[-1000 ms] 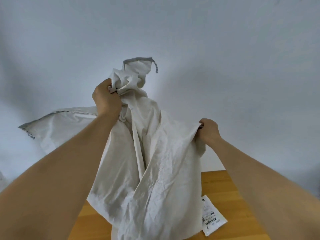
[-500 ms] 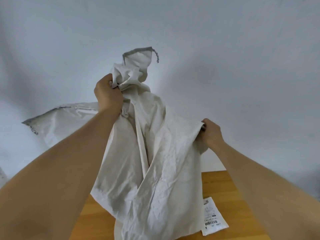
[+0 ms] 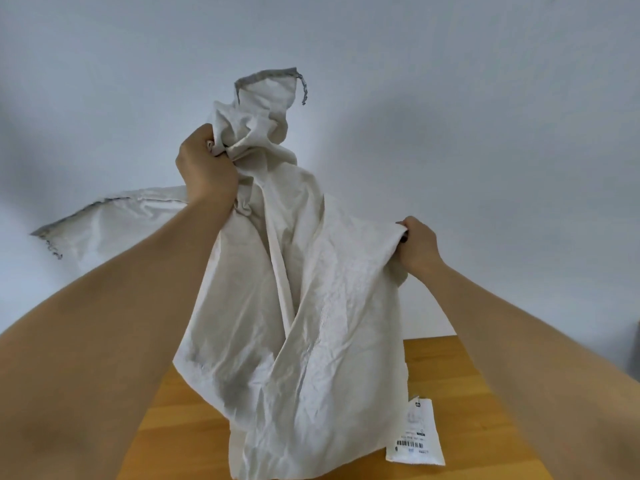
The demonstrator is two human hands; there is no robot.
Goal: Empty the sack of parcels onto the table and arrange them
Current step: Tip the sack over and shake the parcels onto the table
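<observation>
Sack [image 3: 311,306] of crumpled off-white cloth hangs upside-down above the wooden table [image 3: 460,375], held up in front of a pale wall [image 3: 485,98]. Left hand [image 3: 204,168] clenches a bunched wad of its fabric high up; right hand [image 3: 417,245] pinches an edge lower on the right. Its contents are hidden. One white parcel [image 3: 417,434] with a barcode label lies on the table, just right of the sack's lower end.

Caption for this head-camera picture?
Both hands, left and right, hold a sack above a parcel.
</observation>
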